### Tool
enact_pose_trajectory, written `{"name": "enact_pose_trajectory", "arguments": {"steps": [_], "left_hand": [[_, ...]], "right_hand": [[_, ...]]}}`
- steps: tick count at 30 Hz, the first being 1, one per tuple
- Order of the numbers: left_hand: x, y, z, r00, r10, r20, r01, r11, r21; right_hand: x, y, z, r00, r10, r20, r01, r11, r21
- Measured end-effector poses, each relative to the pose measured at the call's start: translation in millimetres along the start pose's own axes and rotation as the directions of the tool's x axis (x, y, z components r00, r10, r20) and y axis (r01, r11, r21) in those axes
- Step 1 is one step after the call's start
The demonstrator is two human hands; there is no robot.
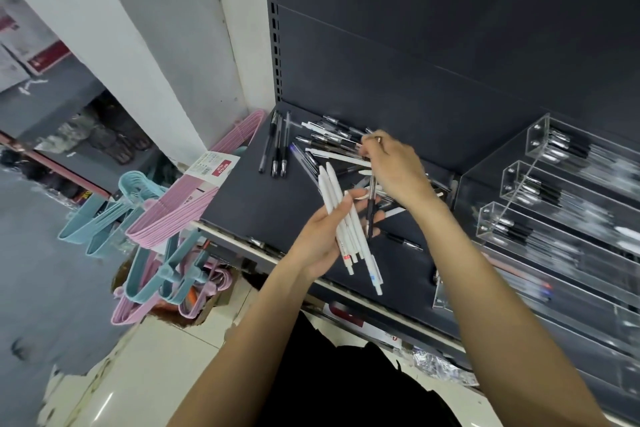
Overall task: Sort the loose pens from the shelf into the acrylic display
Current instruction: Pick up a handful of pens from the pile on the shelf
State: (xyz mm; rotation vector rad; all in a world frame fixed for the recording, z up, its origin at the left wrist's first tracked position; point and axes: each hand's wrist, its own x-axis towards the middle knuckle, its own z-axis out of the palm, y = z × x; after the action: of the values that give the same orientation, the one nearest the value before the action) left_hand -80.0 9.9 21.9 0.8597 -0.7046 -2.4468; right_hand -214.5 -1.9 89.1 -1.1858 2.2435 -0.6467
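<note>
We find sorting partly done: the display (540,204) at right already holds rows of black pens, while a loose pile (332,142) remains on the shelf (242,204). Our left hand (322,239) grips a bundle of white pens (346,229); our right hand (394,170) pinches a dark pen (370,215) over the pile.

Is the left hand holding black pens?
No, the left hand grips a bundle of white pens above the shelf.
</note>
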Motion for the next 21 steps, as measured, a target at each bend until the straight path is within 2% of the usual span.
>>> {"name": "enact_pose_trajectory", "arguments": {"steps": [1,2,4,6,7,10,17,21], "left_hand": [[0.0,0.8,-3.6,0.999,0.017,-0.028,-0.018,0.999,-0.039],[-0.3,2.4,-8.0,0.997,0.039,-0.063,-0.045,0.995,-0.089],[-0.2,5.9,-17.5,0.987,0.087,-0.134,-0.114,0.971,-0.211],[-0.8,8.4,-24.3,0.971,0.124,-0.206,-0.183,0.937,-0.297],[-1.1,8.9,-25.4,0.962,0.138,-0.234,-0.209,0.926,-0.314],[-1.3,8.3,-22.3,0.947,0.169,-0.272,-0.256,0.910,-0.326],[-5.1,8.2,-12.3,0.941,0.217,-0.259,-0.304,0.877,-0.372],[-1.7,7.6,-11.9,0.941,0.235,-0.245,-0.319,0.861,-0.395]], "right_hand": [[-3.1,3.2,-3.9,0.996,-0.032,-0.080,0.032,0.999,-0.008],[-7.6,6.9,-7.8,0.984,-0.042,-0.172,0.053,0.997,0.059],[-19.5,16.3,-13.7,0.954,0.019,-0.301,0.099,0.923,0.372],[-36.0,20.8,-8.8,0.960,0.056,-0.275,0.139,0.756,0.639],[-44.5,22.4,-0.2,0.973,0.051,-0.225,0.124,0.709,0.694],[-64.1,24.6,33.2,0.989,0.062,-0.137,0.054,0.704,0.708],[-77.7,29.0,68.1,0.966,0.196,-0.168,-0.009,0.676,0.736],[-79.9,29.0,76.9,0.958,0.256,-0.128,-0.074,0.653,0.754]]}}
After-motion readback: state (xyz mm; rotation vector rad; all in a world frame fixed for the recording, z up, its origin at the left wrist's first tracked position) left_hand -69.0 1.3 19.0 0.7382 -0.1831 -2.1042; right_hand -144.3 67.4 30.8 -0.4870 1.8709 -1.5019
